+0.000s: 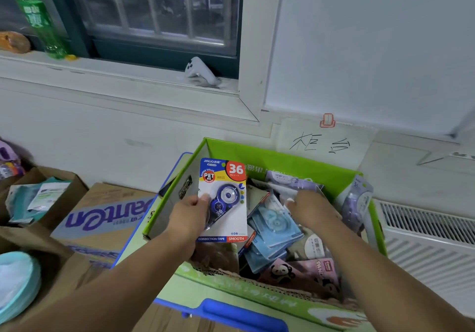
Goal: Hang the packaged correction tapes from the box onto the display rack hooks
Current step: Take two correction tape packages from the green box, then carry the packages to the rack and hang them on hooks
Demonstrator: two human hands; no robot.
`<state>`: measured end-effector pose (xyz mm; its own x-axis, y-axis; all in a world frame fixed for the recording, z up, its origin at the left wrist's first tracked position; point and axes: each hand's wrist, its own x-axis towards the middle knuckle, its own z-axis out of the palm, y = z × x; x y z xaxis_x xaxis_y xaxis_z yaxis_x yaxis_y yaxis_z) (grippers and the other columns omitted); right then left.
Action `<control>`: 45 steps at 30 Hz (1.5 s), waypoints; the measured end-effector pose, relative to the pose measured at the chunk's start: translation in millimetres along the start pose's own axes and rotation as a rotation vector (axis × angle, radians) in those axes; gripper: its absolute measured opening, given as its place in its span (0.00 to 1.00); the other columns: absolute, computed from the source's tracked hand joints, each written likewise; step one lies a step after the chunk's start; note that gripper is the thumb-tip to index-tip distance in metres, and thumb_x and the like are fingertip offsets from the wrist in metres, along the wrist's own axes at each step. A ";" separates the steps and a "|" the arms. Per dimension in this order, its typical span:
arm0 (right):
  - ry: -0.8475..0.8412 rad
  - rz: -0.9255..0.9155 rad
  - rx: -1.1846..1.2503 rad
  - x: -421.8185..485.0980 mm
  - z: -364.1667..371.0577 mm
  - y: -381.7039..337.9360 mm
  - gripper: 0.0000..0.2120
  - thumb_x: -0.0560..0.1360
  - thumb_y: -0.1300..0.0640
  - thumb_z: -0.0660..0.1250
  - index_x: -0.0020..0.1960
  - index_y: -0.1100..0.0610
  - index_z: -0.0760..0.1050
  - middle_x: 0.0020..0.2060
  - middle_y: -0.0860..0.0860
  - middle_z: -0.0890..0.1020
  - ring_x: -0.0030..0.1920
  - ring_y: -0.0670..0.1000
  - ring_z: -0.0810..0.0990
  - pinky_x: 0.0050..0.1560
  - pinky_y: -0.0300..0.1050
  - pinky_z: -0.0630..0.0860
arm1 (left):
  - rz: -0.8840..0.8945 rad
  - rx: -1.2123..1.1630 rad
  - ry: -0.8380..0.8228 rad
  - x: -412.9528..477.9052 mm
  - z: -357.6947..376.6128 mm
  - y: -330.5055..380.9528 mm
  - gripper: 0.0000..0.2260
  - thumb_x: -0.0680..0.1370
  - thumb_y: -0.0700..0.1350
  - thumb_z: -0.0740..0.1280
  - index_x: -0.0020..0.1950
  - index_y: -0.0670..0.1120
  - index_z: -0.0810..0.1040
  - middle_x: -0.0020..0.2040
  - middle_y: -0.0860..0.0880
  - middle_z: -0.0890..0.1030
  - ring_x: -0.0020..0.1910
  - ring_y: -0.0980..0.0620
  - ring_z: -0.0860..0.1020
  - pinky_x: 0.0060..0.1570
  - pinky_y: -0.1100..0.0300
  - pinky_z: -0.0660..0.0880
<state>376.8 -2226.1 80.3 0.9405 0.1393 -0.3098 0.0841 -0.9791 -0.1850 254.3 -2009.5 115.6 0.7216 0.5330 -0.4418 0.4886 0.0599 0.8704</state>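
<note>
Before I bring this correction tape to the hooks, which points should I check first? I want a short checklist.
1. Left hand grips the blue-and-white carded correction tape pack: ok.
2. Pack held upright above the green cardboard box: ok.
3. Right hand holds a pack: cannot tell, it reaches among the loose packs.
4. Hang hole at card top: cannot tell.
5. Display rack hooks in view: not ok.
</note>
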 end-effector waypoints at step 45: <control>1.310 1.102 0.916 -510.2 1.2 95.1 0.06 0.74 0.55 0.63 0.40 0.55 0.70 0.35 0.51 0.79 0.37 0.54 0.78 0.38 0.51 0.75 | 0.557 0.232 -1.255 -332.3 109.4 -19.0 0.14 0.80 0.45 0.58 0.37 0.41 0.74 0.39 0.40 0.79 0.39 0.43 0.78 0.41 0.52 0.75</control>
<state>-95.5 -2390.1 219.5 0.1120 -0.9900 0.0861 -0.3844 -0.1230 -0.9149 58.9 -2280.1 222.2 0.7382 -0.6721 -0.0573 -0.0254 -0.1126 0.9933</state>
